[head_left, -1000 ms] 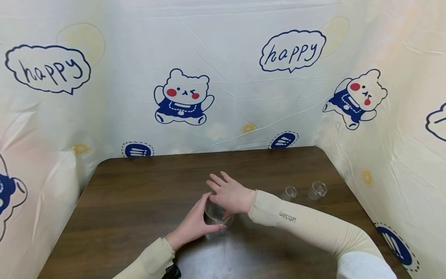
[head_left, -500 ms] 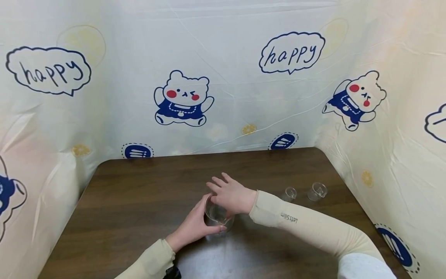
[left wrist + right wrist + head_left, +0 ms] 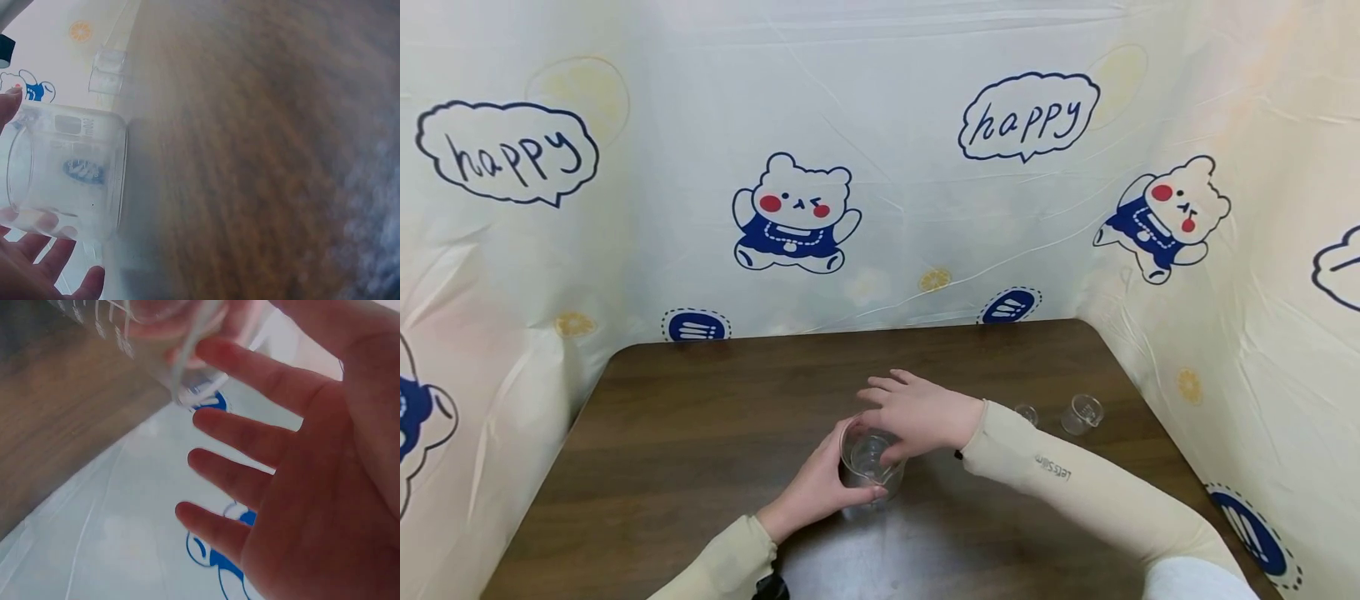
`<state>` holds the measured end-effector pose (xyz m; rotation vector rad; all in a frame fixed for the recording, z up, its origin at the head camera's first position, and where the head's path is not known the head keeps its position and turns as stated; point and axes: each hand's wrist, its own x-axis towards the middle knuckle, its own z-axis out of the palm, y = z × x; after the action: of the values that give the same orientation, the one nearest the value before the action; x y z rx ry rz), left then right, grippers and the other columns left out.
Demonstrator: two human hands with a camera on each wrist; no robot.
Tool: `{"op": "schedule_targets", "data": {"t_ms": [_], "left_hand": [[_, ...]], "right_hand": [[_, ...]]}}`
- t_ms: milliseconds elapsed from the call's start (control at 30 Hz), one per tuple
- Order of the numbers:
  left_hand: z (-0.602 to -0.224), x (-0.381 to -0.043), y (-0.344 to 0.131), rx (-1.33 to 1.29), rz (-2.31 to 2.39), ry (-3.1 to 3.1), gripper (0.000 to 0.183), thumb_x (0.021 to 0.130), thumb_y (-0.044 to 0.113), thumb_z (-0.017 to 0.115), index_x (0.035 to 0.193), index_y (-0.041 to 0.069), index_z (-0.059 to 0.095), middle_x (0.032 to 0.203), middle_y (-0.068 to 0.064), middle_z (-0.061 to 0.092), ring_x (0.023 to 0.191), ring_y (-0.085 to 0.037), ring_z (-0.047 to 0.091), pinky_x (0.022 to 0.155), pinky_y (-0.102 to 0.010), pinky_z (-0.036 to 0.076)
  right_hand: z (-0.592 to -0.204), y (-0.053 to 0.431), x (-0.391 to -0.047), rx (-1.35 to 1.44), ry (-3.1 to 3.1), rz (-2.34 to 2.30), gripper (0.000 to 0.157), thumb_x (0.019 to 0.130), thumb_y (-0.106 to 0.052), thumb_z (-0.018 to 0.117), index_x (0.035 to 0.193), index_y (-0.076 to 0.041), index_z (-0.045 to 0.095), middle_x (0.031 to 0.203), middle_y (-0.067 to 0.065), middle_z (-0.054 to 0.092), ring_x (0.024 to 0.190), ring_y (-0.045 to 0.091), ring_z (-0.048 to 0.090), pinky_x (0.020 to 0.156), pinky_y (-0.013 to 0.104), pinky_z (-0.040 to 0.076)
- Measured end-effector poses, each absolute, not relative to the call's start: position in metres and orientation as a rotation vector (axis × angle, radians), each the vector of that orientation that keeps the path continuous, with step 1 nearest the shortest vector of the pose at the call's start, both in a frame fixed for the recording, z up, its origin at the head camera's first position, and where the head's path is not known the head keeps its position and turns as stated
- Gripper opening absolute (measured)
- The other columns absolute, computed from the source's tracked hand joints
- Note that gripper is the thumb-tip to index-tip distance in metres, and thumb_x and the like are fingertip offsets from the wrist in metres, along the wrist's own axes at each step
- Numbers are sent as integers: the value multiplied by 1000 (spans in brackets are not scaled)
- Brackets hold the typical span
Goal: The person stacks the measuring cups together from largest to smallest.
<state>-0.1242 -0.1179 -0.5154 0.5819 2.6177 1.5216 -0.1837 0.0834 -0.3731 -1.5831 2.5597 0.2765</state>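
My left hand [image 3: 816, 479] grips a large clear glass beaker [image 3: 891, 486], fingers along its far left side and thumb along the near side. Inside it shows a smaller glass beaker [image 3: 868, 454], whose outline also appears through the wall in the left wrist view. Above the large beaker's right rim is my right hand [image 3: 917, 415], its fingers spread and nothing held. In the right wrist view the index fingertip [image 3: 215, 353] lies right by the large beaker's rim [image 3: 187, 362], and the other fingers extend past it.
Two small glass beakers stand at the table's right: one [image 3: 1082, 414] in full view, the other [image 3: 1027, 413] partly hidden behind the right sleeve [image 3: 1075, 475]. A printed curtain [image 3: 910, 208] surrounds the brown wooden table [image 3: 700, 417] at the back and sides.
My right hand has lifted slightly and shifted right, its thumb coming up from inside the large beaker. The right sleeve now covers more of one small beaker. My left hand has not moved.
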Motion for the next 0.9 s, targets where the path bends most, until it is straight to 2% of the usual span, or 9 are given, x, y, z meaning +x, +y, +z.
{"op": "schedule_targets", "data": {"t_ms": [167,333,567,900], "left_hand": [[-514,-124,-118,584,1531,2597,96,75,40,94,152,25,39,145,1,55,132,-18,54,105,-46,47],[-513,-124,-118,571,1521,2604,99,75,44,94,154,23,38,145,-1,55,131,-19,55,105,-45,48],[-513,-125,-118,580,1531,2609,101,73,45,95,154,24,38,143,1,56,131,-17,55,106,-44,46],[-513,-123,-118,574,1530,2607,100,73,42,95,153,25,39,143,1,56,132,-18,54,107,-43,46]], "right_hand": [[-358,96,-184,-1610,2542,170,47,94,-48,75,133,-23,70,152,9,55,147,34,44,119,54,35],[-353,109,-186,-1628,2556,81,37,97,-41,73,124,-16,72,143,10,62,137,29,55,114,49,42],[-350,130,-190,-1631,2607,-7,34,97,-37,75,123,-15,72,128,4,70,118,22,66,104,45,51],[-356,169,-192,-1517,2664,-25,30,96,-32,76,120,-15,72,118,1,72,108,21,67,96,44,54]]}}
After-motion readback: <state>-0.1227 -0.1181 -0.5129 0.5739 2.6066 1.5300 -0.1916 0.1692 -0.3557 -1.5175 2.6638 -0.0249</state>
